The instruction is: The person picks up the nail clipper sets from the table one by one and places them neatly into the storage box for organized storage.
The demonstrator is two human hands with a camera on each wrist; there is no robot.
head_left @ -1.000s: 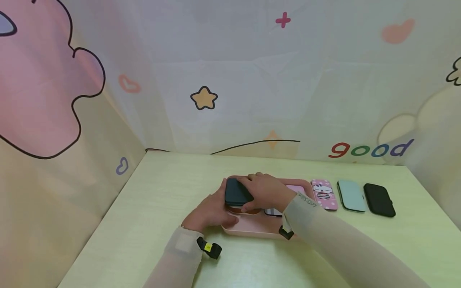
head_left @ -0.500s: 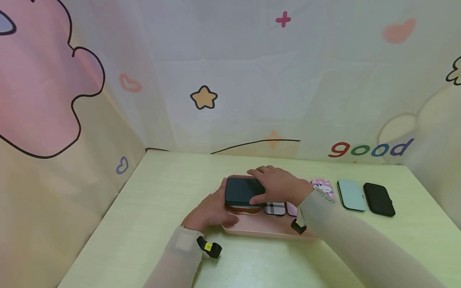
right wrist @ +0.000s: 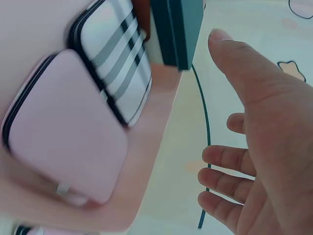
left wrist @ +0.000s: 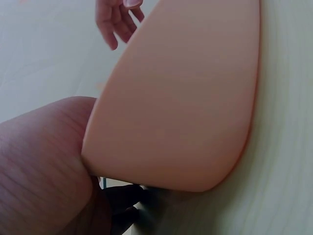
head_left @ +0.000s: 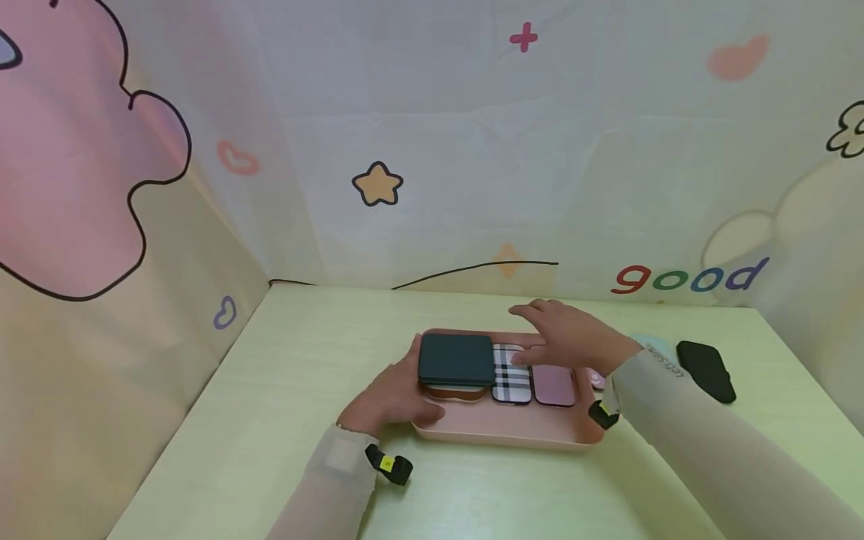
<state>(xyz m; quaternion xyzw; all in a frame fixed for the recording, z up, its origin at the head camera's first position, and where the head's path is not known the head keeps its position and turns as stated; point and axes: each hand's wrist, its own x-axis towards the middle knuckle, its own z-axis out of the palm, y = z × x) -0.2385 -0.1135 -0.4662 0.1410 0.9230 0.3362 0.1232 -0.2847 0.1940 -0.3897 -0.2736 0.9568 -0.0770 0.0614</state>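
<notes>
A pink tray lies on the table, its outer wall filling the left wrist view. My left hand grips its left side, thumb over the front-left corner. Inside, at the left, a dark green case rests on a stack with a brown edge showing below. Beside it are a black-and-white plaid zip case and a pink zip case. My right hand hovers above these, fingers spread and holding nothing; in the right wrist view the hand is apart from the dark green case.
Right of the tray, a black case lies on the table. A mint-green case and a pink patterned case are mostly hidden by my right hand and sleeve. A patterned cloth hangs behind the table.
My right hand has let go of the dark green case and moved right, uncovering the plaid and pink cases. The left hand stays on the tray.
</notes>
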